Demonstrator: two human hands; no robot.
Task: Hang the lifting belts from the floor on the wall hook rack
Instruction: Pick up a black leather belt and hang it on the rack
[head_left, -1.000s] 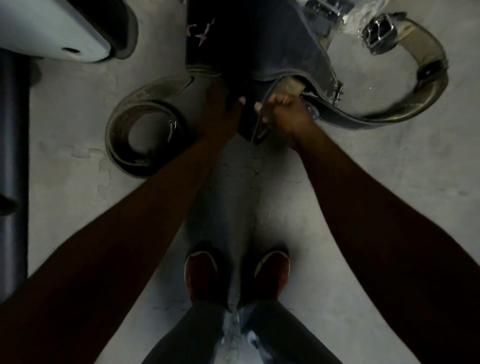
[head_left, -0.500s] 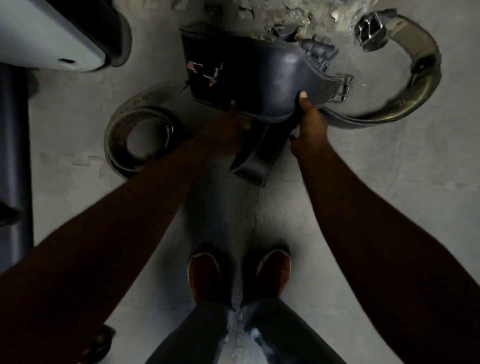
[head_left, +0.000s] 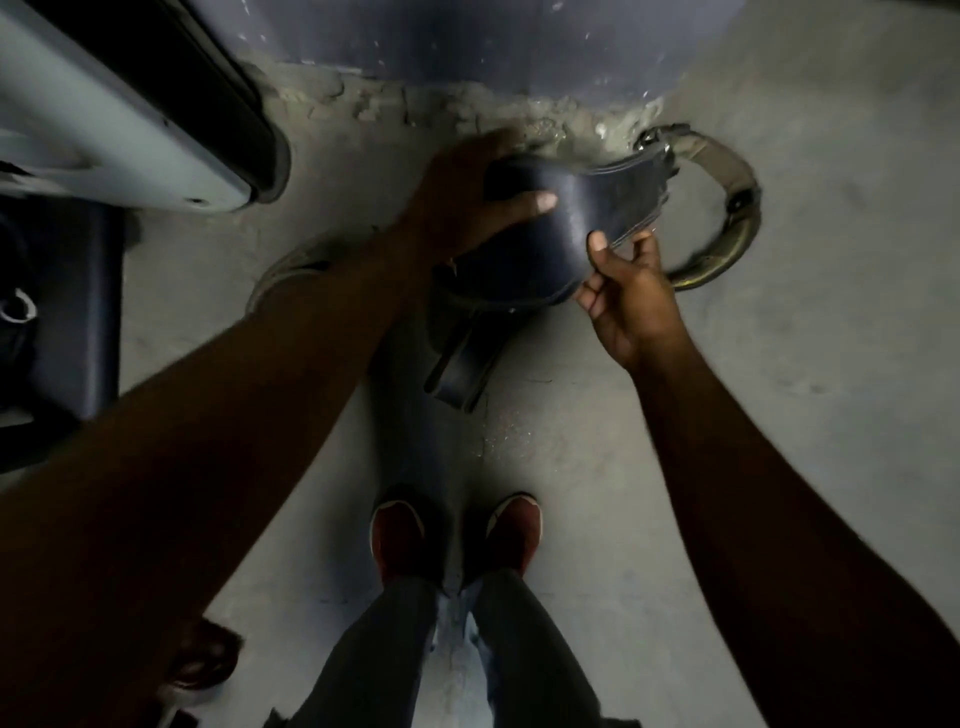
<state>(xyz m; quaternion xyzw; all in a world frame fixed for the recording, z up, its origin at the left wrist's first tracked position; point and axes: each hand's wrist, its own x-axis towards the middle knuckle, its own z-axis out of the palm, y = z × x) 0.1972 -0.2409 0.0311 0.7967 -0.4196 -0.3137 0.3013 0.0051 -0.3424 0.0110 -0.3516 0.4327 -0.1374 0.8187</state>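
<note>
A wide dark blue leather lifting belt (head_left: 582, 228) is held up off the concrete floor, its strap end hanging down toward my feet. My left hand (head_left: 467, 192) grips its left part, thumb across the front face. My right hand (head_left: 623, 286) pinches its lower right edge between thumb and fingers. An olive lifting belt (head_left: 737, 218) with a metal buckle lies curled on the floor behind and to the right. Another worn belt (head_left: 291, 270) lies coiled on the floor, mostly hidden under my left forearm. The wall hook rack is out of view.
A padded gym bench (head_left: 130, 124) with a pale frame juts in at the upper left, with dark equipment (head_left: 57, 312) below it. The blue wall base (head_left: 467, 36) runs along the top, with crumbled plaster at its foot. My red shoes (head_left: 452, 530) stand below the belt.
The dark blue belt has been lifted higher and turned. My left hand moved from its lower edge up onto its left part; my right hand shifted to the lower right edge.
</note>
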